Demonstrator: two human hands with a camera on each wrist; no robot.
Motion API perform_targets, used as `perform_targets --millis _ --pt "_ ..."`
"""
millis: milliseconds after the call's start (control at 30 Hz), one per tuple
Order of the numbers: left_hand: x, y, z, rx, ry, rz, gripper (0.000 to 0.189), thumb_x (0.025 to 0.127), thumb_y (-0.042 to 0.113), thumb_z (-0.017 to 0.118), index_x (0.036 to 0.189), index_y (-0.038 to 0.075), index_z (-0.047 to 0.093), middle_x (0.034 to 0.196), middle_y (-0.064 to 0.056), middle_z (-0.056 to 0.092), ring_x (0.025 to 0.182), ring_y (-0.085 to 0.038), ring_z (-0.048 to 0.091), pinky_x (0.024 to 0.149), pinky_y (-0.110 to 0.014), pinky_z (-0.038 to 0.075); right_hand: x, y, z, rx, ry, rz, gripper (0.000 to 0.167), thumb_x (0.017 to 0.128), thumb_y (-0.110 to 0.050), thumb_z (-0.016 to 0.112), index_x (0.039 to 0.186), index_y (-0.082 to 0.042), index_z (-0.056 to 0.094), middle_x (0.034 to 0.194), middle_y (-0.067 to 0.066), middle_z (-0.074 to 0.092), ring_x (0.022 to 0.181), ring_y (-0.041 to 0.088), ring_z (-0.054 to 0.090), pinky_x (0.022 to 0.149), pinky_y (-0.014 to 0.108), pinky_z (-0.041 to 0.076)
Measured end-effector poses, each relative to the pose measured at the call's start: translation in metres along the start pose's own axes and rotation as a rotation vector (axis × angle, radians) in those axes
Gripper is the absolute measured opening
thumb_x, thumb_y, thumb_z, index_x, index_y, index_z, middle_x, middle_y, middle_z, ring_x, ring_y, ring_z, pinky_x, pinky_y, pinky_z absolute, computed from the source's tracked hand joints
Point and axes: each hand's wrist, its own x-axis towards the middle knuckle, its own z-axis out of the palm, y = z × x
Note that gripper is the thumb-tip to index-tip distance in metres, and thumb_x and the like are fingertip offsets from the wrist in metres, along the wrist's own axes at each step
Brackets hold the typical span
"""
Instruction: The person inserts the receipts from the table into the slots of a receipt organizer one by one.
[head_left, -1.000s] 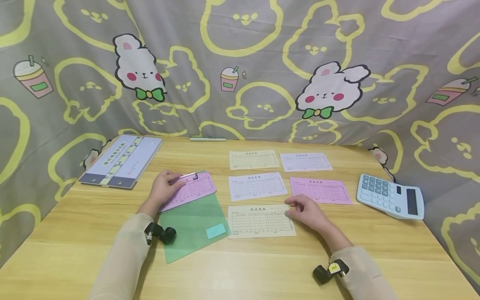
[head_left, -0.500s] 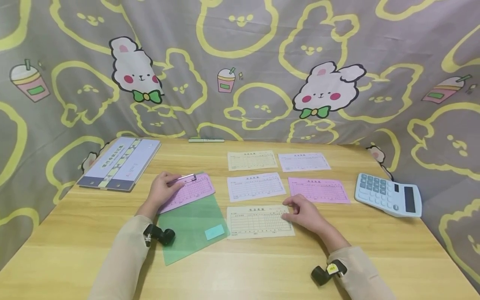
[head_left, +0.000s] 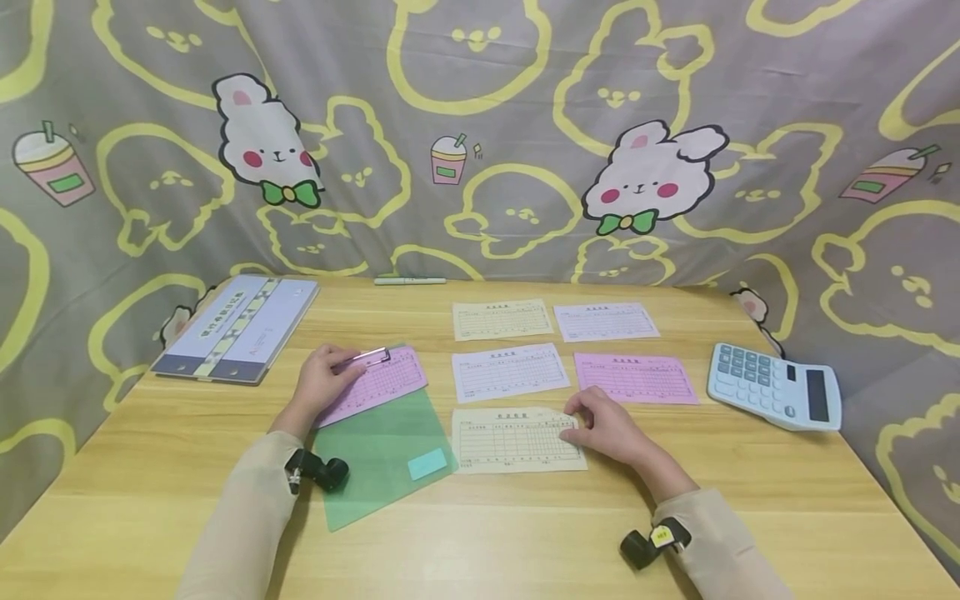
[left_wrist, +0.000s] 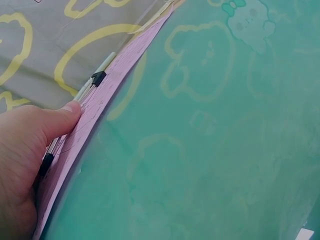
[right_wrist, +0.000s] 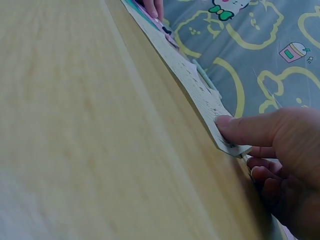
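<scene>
A green clipboard (head_left: 375, 458) lies at the left of the table with a pink form (head_left: 386, 379) under its metal clip (head_left: 367, 357). My left hand (head_left: 324, 385) grips the clip; in the left wrist view the thumb (left_wrist: 62, 117) presses on it, and the other fingers are mostly hidden. On the right, my right hand (head_left: 611, 425) pinches the right side of a cream form (head_left: 510, 442), thumb on top and fingers underneath, as the right wrist view shows. That form's upper right corner bends up a little. Its left edge meets the clipboard's right side.
Behind the held form lie another cream form (head_left: 502, 320), two white forms (head_left: 510, 372) and a pink form (head_left: 636, 379). A calculator (head_left: 776, 387) stands at the right. A ledger book (head_left: 240, 325) lies at the back left, a pen (head_left: 409, 281) along the back edge.
The near cream form's upper right corner has bent up slightly in my right hand's pinch. My left hand stays on the clip. The whole view has shifted a little.
</scene>
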Motion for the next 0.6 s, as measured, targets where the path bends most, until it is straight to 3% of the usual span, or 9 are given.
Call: perform_targets --millis 233,433,600 --pt "0.0002 -0.0001 0.0003 -0.002 0.006 0.009 0.034 0.078 0.016 0.064 0.105 -0.004 0.059 0.089 -0.015 0.049 0.081 -0.028 0.046 0.071 -0.040 0.037 -0.0004 0.0000 -0.0006 -0.010 0.005 -0.028 0.025 0.066 -0.018 0.073 0.080 -0.010 0.054 0.075 0.000 0.041 0.065 0.014 0.039 0.058 0.027 0.035" --pt "0.0005 -0.0011 0.0001 -0.009 -0.010 -0.016 0.035 0.079 0.018 0.063 0.107 -0.003 0.059 0.092 -0.015 0.048 0.083 -0.028 0.046 0.072 -0.041 0.036 -0.0013 -0.0036 -0.0007 0.042 0.001 -0.004 0.025 0.067 -0.014 0.072 0.079 -0.011 0.051 0.066 -0.001 0.043 0.059 0.014 0.040 0.051 0.025 0.035" --pt "0.0000 -0.0016 0.0007 -0.011 -0.022 -0.035 0.035 0.080 0.018 0.063 0.108 -0.002 0.058 0.093 -0.015 0.048 0.085 -0.028 0.045 0.073 -0.041 0.036 -0.0017 -0.0047 0.0003 0.067 0.022 -0.005 0.029 0.068 -0.009 0.070 0.091 -0.007 0.052 0.067 -0.001 0.044 0.057 0.013 0.040 0.050 0.023 0.036"
